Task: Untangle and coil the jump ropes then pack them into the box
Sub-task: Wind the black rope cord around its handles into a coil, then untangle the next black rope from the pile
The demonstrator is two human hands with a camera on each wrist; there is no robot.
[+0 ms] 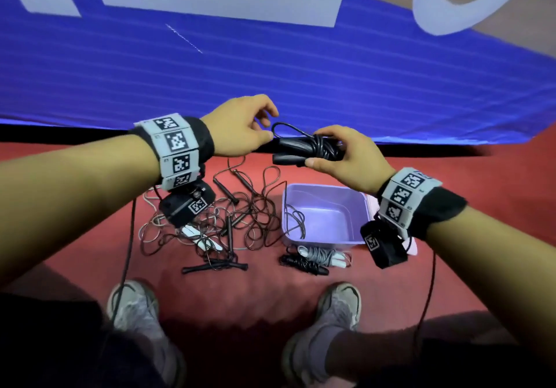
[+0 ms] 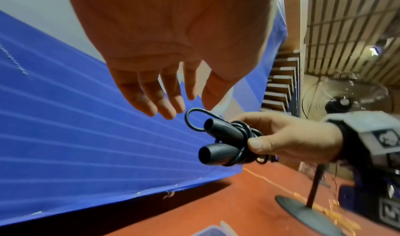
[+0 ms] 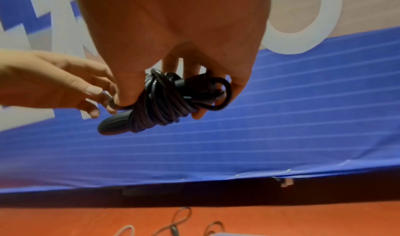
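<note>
The coiled black jump rope (image 1: pixel 313 148), above the purple box (image 1: pixel 326 213) at its 12 o'clock, is gripped by the right hand (image 1: pixel 349 158), while the left hand (image 1: pixel 240 130) at the rope's 9 o'clock hangs with loosely spread fingers (image 2: pixel 149 102) holding nothing.

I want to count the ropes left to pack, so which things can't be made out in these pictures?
- Tangled ropes on the floor: head view, cords overlap and the left wrist camera covers part; count unclear.
- Purple box: its right side is hidden by the right wrist band.
- Coiled black rope in the right hand: whether its loose end loop is tucked, fingers cover it.
- Left hand: contact with that loop unclear.
</note>
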